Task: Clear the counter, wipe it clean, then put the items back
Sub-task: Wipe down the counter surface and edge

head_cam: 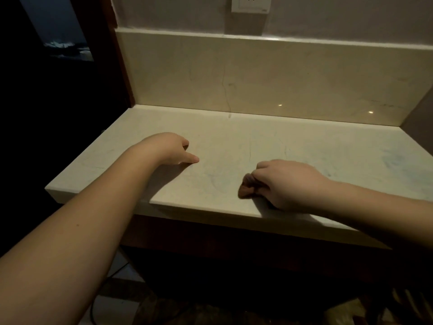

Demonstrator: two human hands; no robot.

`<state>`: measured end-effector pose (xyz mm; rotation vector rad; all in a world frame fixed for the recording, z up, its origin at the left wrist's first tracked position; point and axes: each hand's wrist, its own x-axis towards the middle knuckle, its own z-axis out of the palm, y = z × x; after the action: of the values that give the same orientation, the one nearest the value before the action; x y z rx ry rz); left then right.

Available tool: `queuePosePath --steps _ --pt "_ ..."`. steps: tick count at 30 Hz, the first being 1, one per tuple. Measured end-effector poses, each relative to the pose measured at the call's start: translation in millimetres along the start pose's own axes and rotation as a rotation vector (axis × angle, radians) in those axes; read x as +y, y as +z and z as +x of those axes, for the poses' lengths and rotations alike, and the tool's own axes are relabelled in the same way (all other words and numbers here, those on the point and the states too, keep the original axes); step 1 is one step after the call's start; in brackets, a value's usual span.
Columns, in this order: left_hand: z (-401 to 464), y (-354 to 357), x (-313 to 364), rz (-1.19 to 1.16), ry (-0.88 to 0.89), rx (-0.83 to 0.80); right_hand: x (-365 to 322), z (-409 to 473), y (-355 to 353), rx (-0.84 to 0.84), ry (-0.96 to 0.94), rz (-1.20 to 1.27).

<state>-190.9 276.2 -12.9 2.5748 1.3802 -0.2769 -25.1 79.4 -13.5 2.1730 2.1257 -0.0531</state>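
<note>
On the pale stone counter [234, 146], the right hand [288, 184] presses a bunched brown cloth [248, 187] near the front edge, fingers clenched around it. The left hand [173, 148] rests on the surface well apart, loosely curled and holding nothing, thumb touching the stone. A wall socket [251, 3] sits above the backsplash [257, 76].

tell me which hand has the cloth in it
The right hand: it is closed around a bunched brown cloth near the counter's front edge. The left hand holds nothing, resting on the counter.
</note>
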Motion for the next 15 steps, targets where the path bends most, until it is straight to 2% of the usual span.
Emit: queuePosePath --steps 6,10,15 --pt "4 -4 36 -0.098 0.039 0.092 41 76 -4 0.040 0.180 -0.049" --pt "18 6 61 -0.066 0.041 0.059 69 128 -6 0.045 0.298 -0.075" --pt "30 2 67 0.040 -0.020 -0.045 73 120 -4 0.045 0.158 -0.066"
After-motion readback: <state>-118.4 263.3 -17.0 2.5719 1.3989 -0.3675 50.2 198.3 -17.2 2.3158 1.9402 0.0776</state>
